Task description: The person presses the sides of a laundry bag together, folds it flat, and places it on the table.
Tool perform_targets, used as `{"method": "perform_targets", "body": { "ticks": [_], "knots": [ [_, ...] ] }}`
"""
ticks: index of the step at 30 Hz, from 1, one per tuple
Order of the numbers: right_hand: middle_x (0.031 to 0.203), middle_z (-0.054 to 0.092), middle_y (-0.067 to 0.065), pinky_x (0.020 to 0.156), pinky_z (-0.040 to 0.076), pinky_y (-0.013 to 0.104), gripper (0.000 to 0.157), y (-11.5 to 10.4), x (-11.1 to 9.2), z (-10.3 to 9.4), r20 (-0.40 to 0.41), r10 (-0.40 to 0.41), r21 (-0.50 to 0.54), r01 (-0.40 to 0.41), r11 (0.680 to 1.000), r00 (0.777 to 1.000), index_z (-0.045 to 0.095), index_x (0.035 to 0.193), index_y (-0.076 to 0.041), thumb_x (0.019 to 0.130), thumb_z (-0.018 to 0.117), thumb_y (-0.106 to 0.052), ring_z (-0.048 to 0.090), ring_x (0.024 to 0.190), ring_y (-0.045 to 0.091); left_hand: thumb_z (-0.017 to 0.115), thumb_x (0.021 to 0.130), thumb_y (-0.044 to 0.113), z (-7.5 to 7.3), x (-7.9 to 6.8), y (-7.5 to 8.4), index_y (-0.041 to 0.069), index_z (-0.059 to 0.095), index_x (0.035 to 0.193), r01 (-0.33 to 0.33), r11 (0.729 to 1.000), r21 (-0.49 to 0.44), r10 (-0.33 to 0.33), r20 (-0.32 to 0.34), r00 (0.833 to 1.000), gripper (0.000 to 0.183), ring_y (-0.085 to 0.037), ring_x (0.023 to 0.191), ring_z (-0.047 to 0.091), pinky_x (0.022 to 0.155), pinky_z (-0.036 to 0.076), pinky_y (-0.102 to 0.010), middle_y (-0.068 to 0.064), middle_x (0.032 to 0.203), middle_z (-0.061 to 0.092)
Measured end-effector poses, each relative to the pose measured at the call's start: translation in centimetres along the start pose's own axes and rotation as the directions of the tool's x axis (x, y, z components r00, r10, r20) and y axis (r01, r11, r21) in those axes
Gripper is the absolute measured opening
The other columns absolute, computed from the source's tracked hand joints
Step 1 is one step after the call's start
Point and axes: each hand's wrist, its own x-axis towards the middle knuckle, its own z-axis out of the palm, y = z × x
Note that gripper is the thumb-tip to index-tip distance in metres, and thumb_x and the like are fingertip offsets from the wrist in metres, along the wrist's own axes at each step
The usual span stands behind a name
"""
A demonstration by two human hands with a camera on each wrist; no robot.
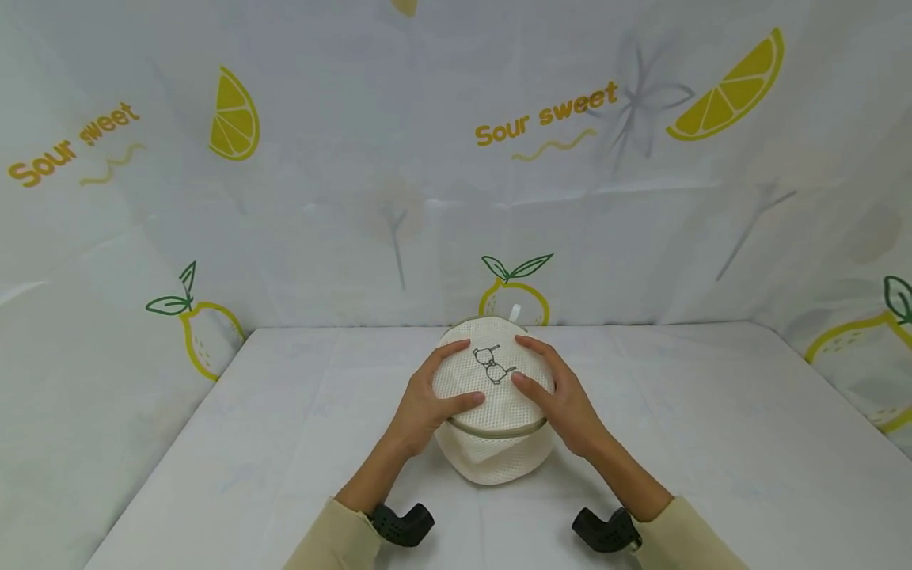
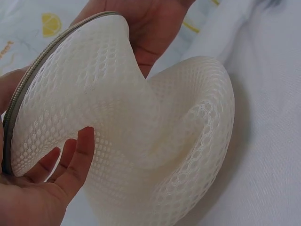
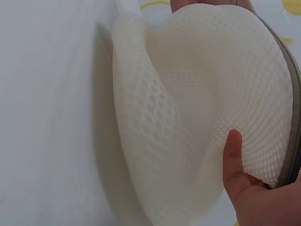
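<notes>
A cream mesh laundry bag [image 1: 493, 455] with a round lid stands tilted on the white table, lid facing the head camera. A dark line drawing [image 1: 493, 364], like a small bra, marks the lid, and a greenish-grey zip [image 1: 499, 433] runs round its rim. My left hand [image 1: 425, 402] grips the rim from the left, thumb on the lid. From the right my right hand [image 1: 568, 402] holds the rim likewise. Both wrist views show the mesh side [image 2: 188, 122] creased and sunken below the zip, with fingertips [image 2: 86, 141] against the mesh in the left one.
The white tabletop [image 1: 321, 396] spreads around the bag. Behind it hangs a pale sheet [image 1: 342, 182] printed with lemons and lettering. A white tab [image 1: 514, 313] sticks up at the bag's far edge. Black devices [image 1: 402, 525] are strapped at both wrists.
</notes>
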Motion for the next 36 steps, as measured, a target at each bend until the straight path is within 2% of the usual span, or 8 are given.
{"method": "perform_targets", "body": {
  "ticks": [8,18,22,27,29,32,34,36],
  "knots": [
    [0.154,0.024,0.003,0.108,0.023,0.055,0.056,-0.4,0.3,-0.8,0.020,0.064,-0.046,-0.063,0.997,0.998,0.033,0.147,-0.021,0.098,0.053,-0.039,0.019,0.141,0.029,0.080,0.079,0.025,-0.4,0.0,-0.1,0.031,0.047,0.140,0.006,0.999,0.044,-0.006,0.003,1.000,0.069,-0.022,0.132,0.034,0.107,0.028,-0.048,0.002,0.149,0.034],
    [0.139,0.040,0.017,0.093,0.044,0.052,0.057,-0.4,0.6,-2.1,0.022,0.128,-0.115,-0.124,0.986,0.992,0.028,0.148,-0.027,0.098,0.048,-0.046,0.048,0.122,0.038,0.076,0.083,0.031,-1.1,-0.5,0.7,0.033,0.041,0.143,0.012,0.997,0.073,-0.012,-0.003,1.000,0.070,-0.022,0.136,0.030,0.105,0.032,-0.047,0.002,0.152,0.027],
    [0.134,0.044,0.017,0.088,0.047,0.048,0.057,-0.4,0.9,-3.0,0.018,0.104,-0.147,-0.100,0.984,0.994,0.028,0.149,-0.025,0.099,0.047,-0.045,0.052,0.118,0.035,0.075,0.083,0.032,-1.7,-1.4,1.2,0.034,0.041,0.143,0.059,0.994,0.086,-0.058,-0.024,0.998,0.069,-0.026,0.125,0.043,0.094,0.043,-0.042,-0.002,0.145,0.034],
    [0.131,0.045,0.018,0.084,0.051,0.046,0.058,-1.1,2.5,-4.7,0.031,0.061,-0.163,-0.055,0.985,0.998,0.027,0.150,-0.018,0.100,0.046,-0.041,0.055,0.112,0.034,0.072,0.086,0.022,-2.2,-3.5,1.9,0.026,0.039,0.144,0.116,0.988,-0.105,-0.127,-0.105,0.986,0.066,-0.030,0.106,0.051,0.080,0.052,-0.039,-0.014,0.127,0.041],
    [0.131,0.046,0.020,0.087,0.050,0.047,0.059,-1.5,3.8,-5.6,0.062,0.060,-0.154,-0.050,0.987,0.996,0.027,0.150,-0.015,0.100,0.047,-0.041,0.055,0.111,0.034,0.067,0.089,0.017,-1.7,-4.8,2.3,0.023,0.038,0.143,0.141,0.953,-0.268,-0.193,-0.177,0.965,0.062,-0.031,0.105,0.050,0.079,0.053,-0.043,-0.016,0.123,0.041],
    [0.131,0.046,0.021,0.092,0.047,0.048,0.059,-2.1,6.3,-6.8,0.133,0.085,-0.111,-0.071,0.991,0.987,0.027,0.150,-0.012,0.101,0.046,-0.040,0.053,0.112,0.036,0.063,0.092,0.020,-0.4,-6.8,2.8,0.021,0.031,0.145,0.167,0.852,-0.496,-0.319,-0.240,0.917,0.062,-0.032,0.107,0.047,0.082,0.051,-0.045,-0.015,0.124,0.035],
    [0.131,0.045,0.021,0.095,0.045,0.048,0.060,-2.3,7.9,-7.4,0.191,0.106,-0.081,-0.092,0.992,0.976,0.026,0.150,-0.010,0.101,0.044,-0.041,0.051,0.114,0.038,0.060,0.093,0.023,0.6,-8.0,3.1,0.020,0.026,0.147,0.177,0.778,-0.602,-0.386,-0.237,0.892,0.064,-0.032,0.107,0.044,0.085,0.050,-0.046,-0.015,0.125,0.030],
    [0.132,0.044,0.022,0.095,0.044,0.049,0.061,-2.4,9.3,-7.7,0.244,0.126,-0.065,-0.114,0.991,0.962,0.026,0.149,-0.009,0.102,0.042,-0.043,0.050,0.115,0.040,0.059,0.094,0.026,1.6,-8.8,3.3,0.021,0.021,0.148,0.190,0.719,-0.669,-0.424,-0.205,0.882,0.067,-0.031,0.108,0.042,0.086,0.048,-0.047,-0.015,0.128,0.024]
  ]
}}
